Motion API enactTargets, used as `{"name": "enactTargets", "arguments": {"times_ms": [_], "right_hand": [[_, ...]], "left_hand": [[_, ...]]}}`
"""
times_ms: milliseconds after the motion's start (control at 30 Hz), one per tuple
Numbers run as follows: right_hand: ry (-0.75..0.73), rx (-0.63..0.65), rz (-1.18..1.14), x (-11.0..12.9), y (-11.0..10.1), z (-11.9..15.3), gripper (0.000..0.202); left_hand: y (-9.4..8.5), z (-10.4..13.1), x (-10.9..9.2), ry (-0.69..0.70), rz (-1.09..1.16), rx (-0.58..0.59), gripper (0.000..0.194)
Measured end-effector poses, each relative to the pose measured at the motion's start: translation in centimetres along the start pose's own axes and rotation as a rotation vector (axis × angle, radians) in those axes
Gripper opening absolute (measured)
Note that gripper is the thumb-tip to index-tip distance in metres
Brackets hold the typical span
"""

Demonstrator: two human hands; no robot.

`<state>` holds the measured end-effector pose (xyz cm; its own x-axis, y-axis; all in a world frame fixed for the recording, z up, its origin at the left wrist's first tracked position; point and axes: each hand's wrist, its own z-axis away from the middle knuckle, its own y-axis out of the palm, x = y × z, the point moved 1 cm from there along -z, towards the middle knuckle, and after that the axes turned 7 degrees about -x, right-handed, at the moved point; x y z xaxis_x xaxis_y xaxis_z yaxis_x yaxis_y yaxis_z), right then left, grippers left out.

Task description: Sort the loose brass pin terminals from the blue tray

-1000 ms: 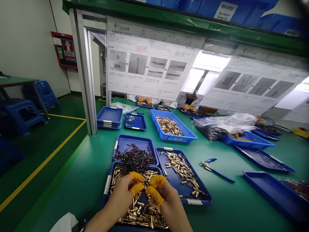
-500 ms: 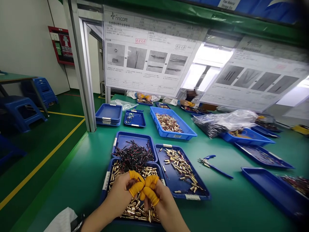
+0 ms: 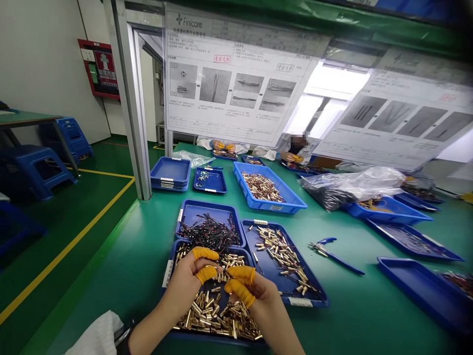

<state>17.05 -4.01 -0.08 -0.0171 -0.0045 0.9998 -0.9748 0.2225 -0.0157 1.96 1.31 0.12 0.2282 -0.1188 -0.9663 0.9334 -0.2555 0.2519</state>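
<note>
Both hands wear yellow finger covers and hang over a blue tray of brass sleeves (image 3: pixel 207 308). My left hand (image 3: pixel 195 271) has thumb and index finger bent toward each other near my right hand; what they hold, if anything, is too small to tell. Thumb and index finger of my right hand (image 3: pixel 254 286) are pinched on a thin dark wire piece (image 3: pixel 226 272). Behind them, a tray holds a pile of black and red wires (image 3: pixel 212 231). To the right lies a tray of brass pieces with wires attached (image 3: pixel 277 251).
Blue-handled pliers (image 3: pixel 336 255) lie right of the trays. Farther back are stacked blue trays (image 3: pixel 170 172), a larger bin of brass parts (image 3: pixel 288 199) and a plastic bag (image 3: pixel 354 185). Instruction sheets (image 3: pixel 236 118) hang above. Other people's hands (image 3: pixel 223 146) work across the table.
My hands have moved slightly apart, and my right hand has shifted right. The whole view has shifted a little.
</note>
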Motion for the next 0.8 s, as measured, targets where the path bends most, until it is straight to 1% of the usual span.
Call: {"name": "enactTargets", "arguments": {"times_ms": [100, 200, 267, 333, 467, 600, 700, 800], "right_hand": [[-0.071, -0.045, 0.132, 0.2, 0.3, 0.4, 0.031], [-0.134, -0.056, 0.241, 0.4, 0.6, 0.7, 0.028], [-0.172, -0.050, 0.306, 0.4, 0.7, 0.8, 0.025], [-0.202, -0.042, 0.359, 0.4, 0.8, 0.8, 0.024], [-0.237, -0.032, 0.415, 0.2, 0.9, 0.8, 0.023], [-0.281, -0.048, 0.488, 0.1, 0.8, 0.7, 0.023], [-0.288, -0.047, 0.571, -0.1, 0.6, 0.5, 0.025], [-0.276, -0.026, 0.591, -0.6, 0.4, 0.4, 0.023]], "left_hand": [[0.1, 0.2, 0.0, 0.023, -0.015, -0.008, 0.020], [0.2, 0.3, -0.1, 0.100, -0.163, -0.016, 0.005], [0.2, 0.4, -0.2, 0.158, -0.237, -0.013, 0.008], [0.2, 0.4, -0.3, 0.196, -0.249, -0.001, 0.011], [0.3, 0.4, -0.4, 0.202, -0.215, 0.039, 0.012], [0.3, 0.6, -0.3, 0.228, -0.265, 0.021, 0.014], [0.2, 0.8, 0.0, 0.312, -0.361, 0.016, 0.019], [0.2, 0.9, 0.5, 0.423, -0.428, 0.069, 0.026]]}}
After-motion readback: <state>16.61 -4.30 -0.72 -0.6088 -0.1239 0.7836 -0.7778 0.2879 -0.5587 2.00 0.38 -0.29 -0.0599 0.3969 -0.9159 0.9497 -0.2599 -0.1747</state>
